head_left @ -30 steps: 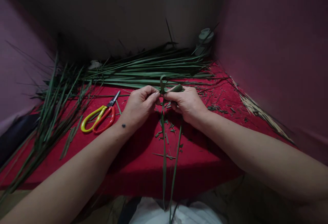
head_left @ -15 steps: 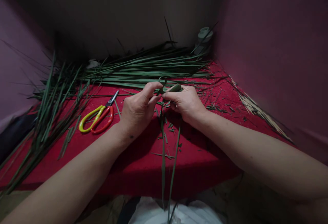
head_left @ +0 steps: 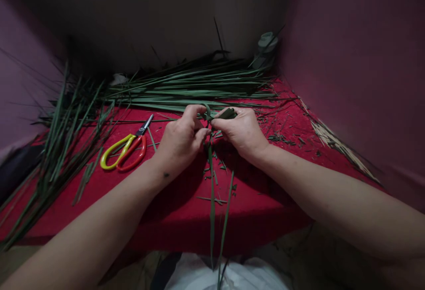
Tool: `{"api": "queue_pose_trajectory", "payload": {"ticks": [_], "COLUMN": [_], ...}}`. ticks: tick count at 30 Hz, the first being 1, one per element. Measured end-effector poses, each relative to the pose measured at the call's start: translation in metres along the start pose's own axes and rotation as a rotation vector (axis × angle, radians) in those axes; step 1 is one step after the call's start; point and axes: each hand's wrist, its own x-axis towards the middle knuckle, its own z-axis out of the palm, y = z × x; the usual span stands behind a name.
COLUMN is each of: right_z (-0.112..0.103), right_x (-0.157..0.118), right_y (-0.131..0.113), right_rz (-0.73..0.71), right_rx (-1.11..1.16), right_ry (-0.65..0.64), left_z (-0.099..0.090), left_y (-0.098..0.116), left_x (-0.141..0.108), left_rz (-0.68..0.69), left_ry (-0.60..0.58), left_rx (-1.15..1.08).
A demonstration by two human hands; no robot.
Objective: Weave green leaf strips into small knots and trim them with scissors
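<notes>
Here, part-open left hand (head_left: 184, 135) touches folded leaf (head_left: 227, 113) that right hand (head_left: 244, 133) pinches.

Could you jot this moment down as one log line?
left hand: at leaf loop | right hand: pinching folded leaf | scissors: lying on red cloth

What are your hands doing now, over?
Right hand: grip shut on folded green leaf. Left hand: fingers at its loop. Scissors lying aside, left.
</notes>
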Motion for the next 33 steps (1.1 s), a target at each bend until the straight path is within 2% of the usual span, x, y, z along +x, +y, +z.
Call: {"api": "queue_pose_trajectory", "payload": {"ticks": [5, 7, 11, 18, 20, 24, 30, 33], "right_z": [0.0, 0.001, 0.002, 0.0, 0.0, 0.001, -0.001, -0.003], "right_x": [0.0, 0.0, -0.001, -0.002, -0.002, -0.001, 0.002, 0.004], "right_y": [0.001, 0.002, 0.001, -0.005, -0.005, -0.003, -0.003, -0.003], "right_rz": [0.021, 0.026, 0.056, 0.198, 0.179, 0.157, 0.231, 0.25], "right_rx": [0.047, 0.081, 0.194, 0.348, 0.352, 0.338, 0.415, 0.45], "right_ry": [-0.027, -0.043, -0.078, -0.259, -0.246, -0.129, -0.21, -0.17], "left_z": [-0.006, -0.009, -0.014, -0.023, -0.023, -0.019, -0.023, -0.03], "left_y": [0.0, 0.0, 0.0, -0.01, -0.013, -0.015, -0.016, -0.016], "left_x": [0.003, 0.004, 0.005, 0.011, 0.012, 0.011, 0.01, 0.009], "left_rz": [-0.2, -0.259, -0.286, -0.225, -0.225, -0.182, -0.138, -0.145], "left_ry": [-0.149, -0.202, -0.327, -0.494, -0.519, -0.524, -0.606, -0.595], "left_rx": [-0.525, -0.656, -0.811, -0.78, -0.764, -0.675, -0.704, -0.775]}}
